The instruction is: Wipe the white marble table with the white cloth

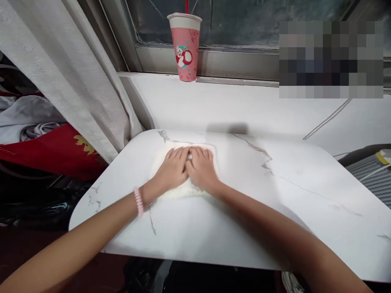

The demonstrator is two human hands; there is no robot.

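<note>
Both my forearms enter from the bottom edge and converge at centre frame. Left hand and right hand lie flat, palms down, fingers extended, side by side and touching, pressing a white cloth on the marble-patterned table; neither grasps it. Pink bead bracelet on left wrist. Upper centre: pink cup on the sill, cartoon mascot printed, lettering unreadable.

Head view, steeply downward (close)
</note>
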